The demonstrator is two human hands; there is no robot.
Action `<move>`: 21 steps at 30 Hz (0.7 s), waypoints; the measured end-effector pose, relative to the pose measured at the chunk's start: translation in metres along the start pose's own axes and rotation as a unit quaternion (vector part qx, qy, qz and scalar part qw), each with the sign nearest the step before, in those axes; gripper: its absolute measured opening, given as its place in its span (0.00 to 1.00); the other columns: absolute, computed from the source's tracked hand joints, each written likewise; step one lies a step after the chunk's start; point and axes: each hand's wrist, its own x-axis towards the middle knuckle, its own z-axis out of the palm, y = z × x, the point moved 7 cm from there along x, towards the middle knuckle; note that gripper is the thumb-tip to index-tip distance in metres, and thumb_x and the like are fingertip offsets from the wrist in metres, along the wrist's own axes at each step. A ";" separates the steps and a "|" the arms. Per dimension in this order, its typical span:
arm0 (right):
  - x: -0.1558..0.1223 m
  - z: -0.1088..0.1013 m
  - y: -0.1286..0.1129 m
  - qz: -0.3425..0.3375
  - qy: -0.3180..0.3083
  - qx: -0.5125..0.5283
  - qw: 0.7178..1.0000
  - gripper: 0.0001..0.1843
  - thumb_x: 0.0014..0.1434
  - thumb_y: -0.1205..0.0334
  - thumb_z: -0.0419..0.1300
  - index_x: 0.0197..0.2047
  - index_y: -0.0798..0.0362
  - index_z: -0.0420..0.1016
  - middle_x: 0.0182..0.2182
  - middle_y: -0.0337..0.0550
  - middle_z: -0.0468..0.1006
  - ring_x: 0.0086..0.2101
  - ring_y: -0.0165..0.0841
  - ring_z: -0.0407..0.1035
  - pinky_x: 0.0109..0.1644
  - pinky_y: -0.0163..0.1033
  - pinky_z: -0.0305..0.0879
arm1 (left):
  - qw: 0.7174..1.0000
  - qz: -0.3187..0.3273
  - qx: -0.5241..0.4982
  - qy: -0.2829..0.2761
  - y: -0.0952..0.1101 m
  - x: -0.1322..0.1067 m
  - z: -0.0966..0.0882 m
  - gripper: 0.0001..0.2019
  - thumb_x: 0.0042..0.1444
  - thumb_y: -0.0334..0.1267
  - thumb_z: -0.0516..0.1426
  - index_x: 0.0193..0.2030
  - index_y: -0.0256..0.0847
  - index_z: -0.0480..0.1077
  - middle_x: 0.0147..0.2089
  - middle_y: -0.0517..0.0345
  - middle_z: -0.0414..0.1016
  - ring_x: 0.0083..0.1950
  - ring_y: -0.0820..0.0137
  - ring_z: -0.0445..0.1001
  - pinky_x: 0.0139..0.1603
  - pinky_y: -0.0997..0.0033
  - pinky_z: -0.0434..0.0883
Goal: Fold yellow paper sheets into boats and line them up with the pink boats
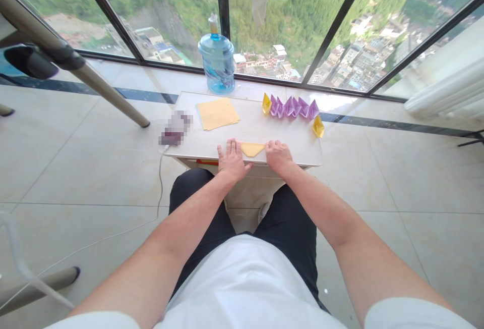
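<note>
A folded piece of yellow paper (252, 149) lies flat near the front edge of the small white table (212, 142). My left hand (232, 161) rests on its left end with the fingers stretched out and spread. At the right end, my right hand (279, 156) has its fingers curled and pressed together on the paper; the fingertips are partly hidden. Behind my left hand is a stack of flat yellow paper sheets (217, 114). Toward the back right stand several purple folded paper boats (292, 107), with a yellow paper boat (266, 103) at the left and another yellow boat (318, 127) at the right.
A blue water jug (217, 61) stands behind the table by the window. On the table's left lies a blurred-out object (176, 128) with a white cable (160, 182) trailing to the floor. A metal stand leg (109, 92) slants down at the left.
</note>
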 end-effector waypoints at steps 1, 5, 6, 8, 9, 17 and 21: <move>0.000 0.001 0.001 0.007 0.000 0.004 1.000 0.24 0.67 0.70 0.43 0.61 0.65 0.68 0.52 0.64 0.72 0.50 0.47 0.64 0.49 0.48 0.61 | 1.000 -0.003 0.001 -0.001 -0.001 0.000 0.001 0.46 0.61 0.62 0.44 0.76 0.27 0.39 0.78 0.37 0.34 0.78 0.53 0.31 0.72 0.38 0.29; -0.003 0.005 0.003 0.038 -0.008 0.018 0.999 0.25 0.66 0.70 0.45 0.64 0.66 0.65 0.55 0.65 0.70 0.53 0.46 0.62 0.51 0.47 0.61 | 1.000 -0.005 0.003 -0.006 -0.005 0.001 0.002 0.49 0.60 0.63 0.45 0.76 0.27 0.38 0.78 0.37 0.33 0.78 0.52 0.28 0.72 0.36 0.29; -0.003 0.006 0.004 0.043 -0.011 0.021 0.999 0.26 0.66 0.70 0.45 0.64 0.65 0.65 0.55 0.64 0.69 0.53 0.46 0.61 0.52 0.47 0.61 | 1.000 -0.009 0.003 -0.008 -0.005 0.001 0.002 0.49 0.60 0.63 0.46 0.76 0.26 0.38 0.78 0.37 0.33 0.78 0.52 0.27 0.72 0.36 0.30; -0.003 0.006 0.006 0.050 -0.015 0.027 0.998 0.25 0.66 0.70 0.46 0.64 0.64 0.65 0.56 0.64 0.69 0.54 0.46 0.61 0.52 0.47 0.61 | 1.000 -0.019 -0.001 -0.012 -0.005 0.000 0.003 0.51 0.59 0.64 0.47 0.76 0.25 0.37 0.78 0.35 0.32 0.78 0.51 0.26 0.72 0.37 0.32; -0.003 0.005 0.006 0.052 -0.017 0.031 0.998 0.25 0.65 0.70 0.46 0.64 0.64 0.66 0.56 0.63 0.69 0.54 0.46 0.61 0.52 0.47 0.62 | 1.000 -0.023 -0.003 -0.014 -0.004 0.000 0.003 0.51 0.58 0.64 0.48 0.76 0.25 0.37 0.78 0.35 0.31 0.78 0.51 0.26 0.72 0.37 0.33; 0.011 -0.020 -0.015 0.000 0.028 0.033 0.999 0.23 0.64 0.70 0.49 0.60 0.64 0.69 0.54 0.64 0.70 0.53 0.47 0.62 0.53 0.49 0.60 | 1.000 0.021 0.017 -0.003 0.000 0.005 -0.004 0.48 0.60 0.61 0.48 0.75 0.24 0.43 0.78 0.35 0.34 0.78 0.52 0.28 0.73 0.39 0.35; 0.017 -0.018 -0.041 -0.077 0.017 0.066 0.995 0.23 0.65 0.67 0.52 0.62 0.60 0.66 0.55 0.59 0.71 0.52 0.45 0.62 0.52 0.46 0.63 | 0.999 0.031 0.018 -0.005 -0.002 0.004 -0.006 0.50 0.57 0.59 0.53 0.74 0.21 0.42 0.77 0.30 0.37 0.78 0.49 0.30 0.73 0.40 0.37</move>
